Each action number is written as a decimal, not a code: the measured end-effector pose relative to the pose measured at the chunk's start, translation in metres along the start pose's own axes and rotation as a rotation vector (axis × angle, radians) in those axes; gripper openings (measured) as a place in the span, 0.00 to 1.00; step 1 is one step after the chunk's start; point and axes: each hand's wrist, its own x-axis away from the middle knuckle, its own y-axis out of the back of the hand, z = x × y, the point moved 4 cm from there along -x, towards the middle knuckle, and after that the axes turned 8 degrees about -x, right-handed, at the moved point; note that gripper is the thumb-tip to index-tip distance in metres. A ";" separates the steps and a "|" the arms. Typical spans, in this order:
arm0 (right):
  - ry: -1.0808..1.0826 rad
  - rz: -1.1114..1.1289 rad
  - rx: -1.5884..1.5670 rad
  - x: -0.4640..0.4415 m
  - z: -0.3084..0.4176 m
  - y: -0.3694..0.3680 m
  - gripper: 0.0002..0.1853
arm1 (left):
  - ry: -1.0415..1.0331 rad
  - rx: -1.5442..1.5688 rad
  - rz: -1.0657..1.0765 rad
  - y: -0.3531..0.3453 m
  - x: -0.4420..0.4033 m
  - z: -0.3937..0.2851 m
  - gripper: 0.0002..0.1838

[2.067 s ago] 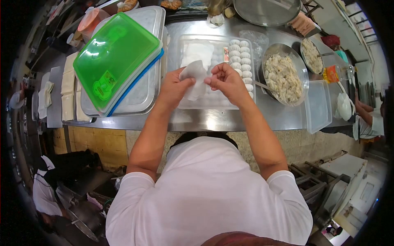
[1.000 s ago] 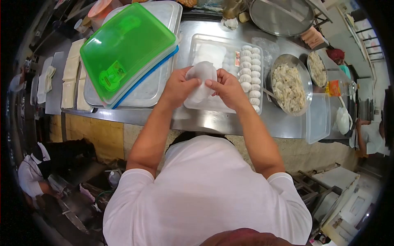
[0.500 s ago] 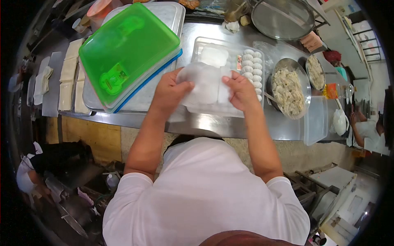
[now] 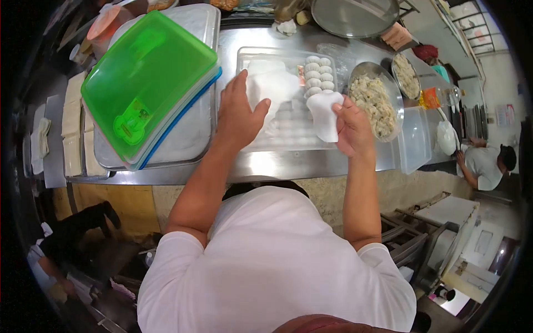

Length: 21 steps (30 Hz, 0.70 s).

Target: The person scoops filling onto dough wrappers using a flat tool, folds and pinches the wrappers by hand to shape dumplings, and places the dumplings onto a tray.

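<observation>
My right hand (image 4: 355, 125) pinches a thin, limp white dumpling wrapper (image 4: 323, 114) between thumb and fingers, over the right part of a clear plastic tray (image 4: 247, 144). My left hand (image 4: 240, 114) is open, fingers spread, at the tray's left side beside a pile of white wrappers (image 4: 272, 83); whether it touches them I cannot tell. Rows of round white dumplings (image 4: 318, 71) fill the tray's right side, partly covered by the held wrapper. To the right, a metal bowl holds pale chopped filling (image 4: 373, 100).
Left of the tray, a green-lidded container (image 4: 150, 72) lies on a large metal tray (image 4: 189, 144). A second bowl of filling (image 4: 407, 75), a clear plastic box (image 4: 413, 139) and a round metal pan (image 4: 355, 16) stand to the right. A co-worker (image 4: 482, 161) is at far right.
My left hand has let go of the wrapper and spread out on the left. The right hand, keeping one wrapper, has moved right. The view has shifted slightly.
</observation>
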 end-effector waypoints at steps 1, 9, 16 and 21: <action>0.008 -0.011 -0.012 0.005 -0.002 0.001 0.16 | 0.038 0.193 0.098 0.004 0.002 -0.008 0.29; -0.001 0.149 -0.158 0.033 0.002 0.037 0.13 | 0.172 1.213 0.642 -0.046 0.018 -0.089 0.12; -0.105 0.462 -0.652 0.068 -0.009 0.101 0.37 | 0.006 1.194 0.867 -0.059 0.025 -0.189 0.15; 0.065 0.279 -0.800 0.095 0.006 0.125 0.38 | -0.172 0.674 0.855 -0.093 0.036 -0.217 0.17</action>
